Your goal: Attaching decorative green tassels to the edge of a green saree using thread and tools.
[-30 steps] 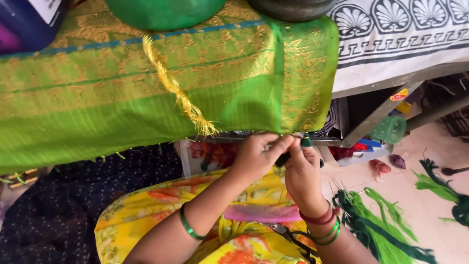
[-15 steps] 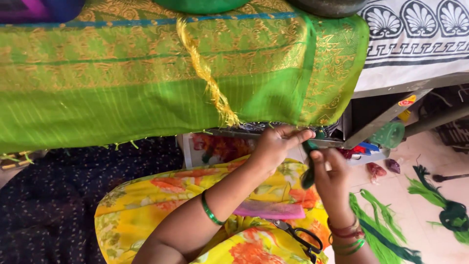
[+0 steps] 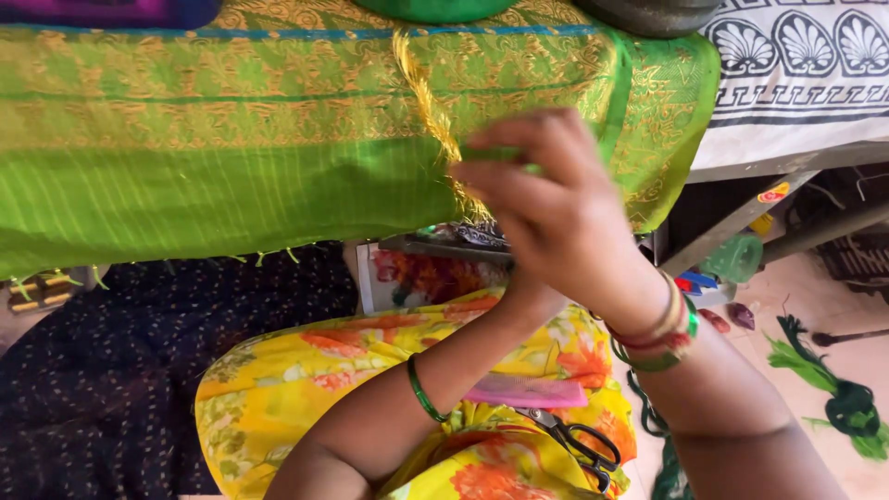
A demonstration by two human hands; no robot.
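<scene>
Pinching now: the right hand (image 3: 556,208), raised in front of the cloth and blurred, fingers closed on a short length of bright green thread (image 3: 500,153) held against the hanging fabric
Left hand: hidden behind the right one; only the forearm with a thin green bangle (image 3: 421,389) shows, so whether its fingers are closed or loose cannot be told
Work piece: a green silk cloth with woven gold borders (image 3: 231,167), draped over the table edge and hanging toward the lap
Done, as judged: one twisted gold cord tassel (image 3: 421,93) hangs down the face of the cloth, ending just behind the hands
Left, as judged: the lower hem to the left carries only stray green thread ends (image 3: 269,257), loose and untwisted; that stretch looks unworked
Stage, as judged: early, with one tassel made and most of the hem open
Tools at rest: black-handled scissors (image 3: 579,444) and a flat pink comb (image 3: 523,391) lie on the yellow floral lap (image 3: 278,389), touched by neither hand
Supply: a bundle of green thread (image 3: 847,403) lies on the floor to the right, well apart from the hands
</scene>
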